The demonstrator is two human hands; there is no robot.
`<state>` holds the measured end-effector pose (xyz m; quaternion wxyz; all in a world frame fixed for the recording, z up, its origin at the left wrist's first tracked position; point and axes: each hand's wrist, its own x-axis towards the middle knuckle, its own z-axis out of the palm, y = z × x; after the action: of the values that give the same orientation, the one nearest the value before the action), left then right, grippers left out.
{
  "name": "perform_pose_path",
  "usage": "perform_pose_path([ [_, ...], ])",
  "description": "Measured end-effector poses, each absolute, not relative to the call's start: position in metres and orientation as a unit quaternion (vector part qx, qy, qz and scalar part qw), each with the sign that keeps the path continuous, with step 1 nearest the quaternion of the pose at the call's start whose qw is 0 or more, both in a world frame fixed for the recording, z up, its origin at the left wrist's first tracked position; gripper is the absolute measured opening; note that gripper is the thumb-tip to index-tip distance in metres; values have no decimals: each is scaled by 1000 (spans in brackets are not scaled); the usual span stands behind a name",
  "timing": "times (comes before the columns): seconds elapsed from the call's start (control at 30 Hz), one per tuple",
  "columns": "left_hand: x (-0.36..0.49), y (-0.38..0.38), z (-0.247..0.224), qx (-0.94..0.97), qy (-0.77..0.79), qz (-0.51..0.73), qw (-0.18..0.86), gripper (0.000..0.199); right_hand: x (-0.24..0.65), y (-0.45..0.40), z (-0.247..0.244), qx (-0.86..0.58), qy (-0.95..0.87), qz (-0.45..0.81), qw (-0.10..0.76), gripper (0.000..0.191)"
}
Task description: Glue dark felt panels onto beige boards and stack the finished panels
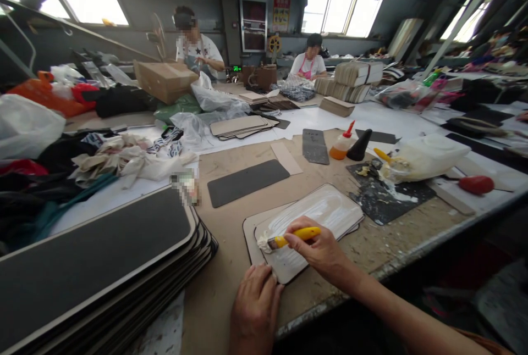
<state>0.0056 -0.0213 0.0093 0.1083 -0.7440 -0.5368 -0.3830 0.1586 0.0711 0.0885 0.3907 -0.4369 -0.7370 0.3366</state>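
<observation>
My right hand [315,245] is closed round the yellow handle of a brush [295,235]. The bristles, thick with cream-coloured paste, touch the left part of a beige board [305,217] streaked with wet white coating. This board lies on another beige board [249,228] with a dark edge. Near the lower left corner of the boards, my left hand [256,294] rests with its fingers together at the edge; whether it pinches the board is hidden. A plain dark grey panel [248,182] lies behind the boards.
A tall stack of dark panels [107,256] fills the left. At right are a glue-smeared black sheet [383,195], a white jug [433,154] with a second brush, and an orange glue bottle [340,145]. Two people [311,64] [202,50] work across the table.
</observation>
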Motion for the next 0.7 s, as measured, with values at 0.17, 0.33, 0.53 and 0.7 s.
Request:
perform_pose_path([
  [0.17, -3, -20, -4, -771, -508, -364, 127, 15, 237, 123, 80, -577, -674, 194, 418, 33],
  [0.33, -8, -19, -12, -791, -487, -345, 130, 17, 302, 132, 85, -639, -660, 40, 392, 34],
  [0.53, -11, -18, -14, -794, -485, -344, 124, 18, 247, 79, 92, -564, -698, 217, 384, 28],
  [0.7, -16, -19, -7, -799, -478, -351, 102, 19, 232, 77, 109, -558, -634, 358, 399, 36],
])
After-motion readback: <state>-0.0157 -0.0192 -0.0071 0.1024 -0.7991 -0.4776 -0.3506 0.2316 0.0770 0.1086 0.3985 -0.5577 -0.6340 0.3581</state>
